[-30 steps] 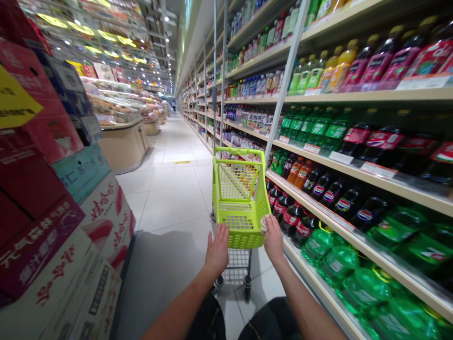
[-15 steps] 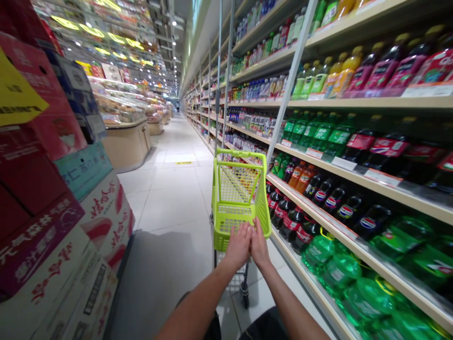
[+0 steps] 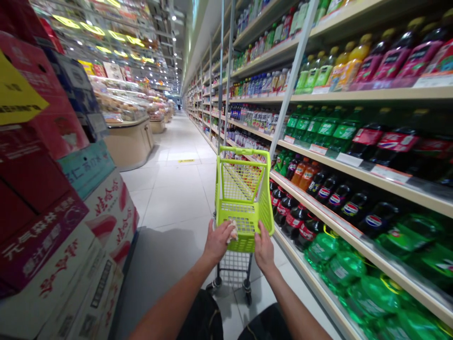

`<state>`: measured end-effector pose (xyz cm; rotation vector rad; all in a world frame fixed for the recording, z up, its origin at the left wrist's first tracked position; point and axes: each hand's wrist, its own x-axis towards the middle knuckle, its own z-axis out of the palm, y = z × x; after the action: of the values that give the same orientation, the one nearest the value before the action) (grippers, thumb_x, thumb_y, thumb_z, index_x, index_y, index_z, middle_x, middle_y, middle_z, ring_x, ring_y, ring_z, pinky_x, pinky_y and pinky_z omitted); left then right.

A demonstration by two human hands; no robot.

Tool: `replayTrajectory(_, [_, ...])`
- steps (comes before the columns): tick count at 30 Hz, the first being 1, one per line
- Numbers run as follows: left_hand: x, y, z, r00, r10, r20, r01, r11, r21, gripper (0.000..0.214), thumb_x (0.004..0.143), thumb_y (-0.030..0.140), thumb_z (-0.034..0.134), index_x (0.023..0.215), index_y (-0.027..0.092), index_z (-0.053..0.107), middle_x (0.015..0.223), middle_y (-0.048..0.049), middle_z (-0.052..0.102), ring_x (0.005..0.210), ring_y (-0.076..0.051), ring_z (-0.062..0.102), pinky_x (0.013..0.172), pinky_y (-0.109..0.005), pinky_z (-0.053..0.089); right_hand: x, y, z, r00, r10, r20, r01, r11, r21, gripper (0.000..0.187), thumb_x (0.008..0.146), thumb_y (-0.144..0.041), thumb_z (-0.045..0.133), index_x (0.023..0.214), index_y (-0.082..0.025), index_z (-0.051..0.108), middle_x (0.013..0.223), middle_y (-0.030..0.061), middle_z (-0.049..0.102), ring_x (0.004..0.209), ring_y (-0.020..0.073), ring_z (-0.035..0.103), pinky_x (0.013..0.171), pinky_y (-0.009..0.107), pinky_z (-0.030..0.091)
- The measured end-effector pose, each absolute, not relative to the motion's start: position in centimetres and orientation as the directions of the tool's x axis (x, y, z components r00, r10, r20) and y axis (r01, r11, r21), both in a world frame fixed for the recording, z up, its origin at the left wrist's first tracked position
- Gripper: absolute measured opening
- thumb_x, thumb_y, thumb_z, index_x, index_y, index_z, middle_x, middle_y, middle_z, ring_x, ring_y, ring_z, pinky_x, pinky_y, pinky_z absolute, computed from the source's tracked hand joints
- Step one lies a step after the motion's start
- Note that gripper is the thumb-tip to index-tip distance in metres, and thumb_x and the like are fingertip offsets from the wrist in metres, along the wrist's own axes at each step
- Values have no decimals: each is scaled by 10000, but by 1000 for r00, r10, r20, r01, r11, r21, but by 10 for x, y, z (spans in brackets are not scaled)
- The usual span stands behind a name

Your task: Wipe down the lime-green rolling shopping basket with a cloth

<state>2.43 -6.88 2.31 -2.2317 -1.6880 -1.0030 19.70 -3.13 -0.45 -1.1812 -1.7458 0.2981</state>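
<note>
In the head view a lime-green shopping cart (image 3: 244, 206) stands upright in front of me, its plastic basket on a grey wheeled frame. My left hand (image 3: 217, 242) is at the basket's near left edge, its fingers closed on a crumpled whitish piece of cloth or tissue (image 3: 232, 231) with coloured specks. My right hand (image 3: 264, 247) is by the near right edge of the basket, fingers stretched upward, holding nothing that I can see. Whether that hand touches the plastic I cannot tell. A flat panel with slots shows inside the basket.
Along the right runs a tall drinks shelf (image 3: 354, 160) with bottles of several colours, close to the cart. Stacked drink cartons (image 3: 106, 208) rise on the left. A tiled aisle (image 3: 170, 189) leads away past a rounded display counter (image 3: 130, 141).
My hands were together at the basket's near edge. They have moved apart, left hand leftward, right hand slightly right and down. The crumpled cloth or tissue now shows in the left hand.
</note>
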Motion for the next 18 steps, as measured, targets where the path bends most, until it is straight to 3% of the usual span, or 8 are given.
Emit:
replayTrajectory(6, [56,-61,25,266,814,516,885,-419,204,262,840,228,420,1073,274,530,1193,-40,565,1103,-156,502,1052,-501,100,201,-33,-10,-162,789,593,704,513,-491,450,875,-337,252,1237,-136,426,1233,128,507,1170,234,426,1001,528,201])
replayTrajectory(11, [-1,-72,29,209,848,487,916,-344,208,325,845,165,368,1110,282,514,1232,-50,535,1146,-156,467,1048,-524,34,207,-35,-11,-249,769,589,737,545,-399,372,874,-302,285,1108,-193,553,1181,85,558,1139,233,457,1023,550,75])
replayTrajectory(18, [14,-72,22,205,814,544,890,-387,243,304,850,202,381,1107,290,519,1235,-35,534,1162,-152,449,1054,-484,67,208,-37,-14,-304,748,589,741,575,-347,323,856,-277,345,1079,-226,573,1123,53,598,1143,256,455,1008,580,76])
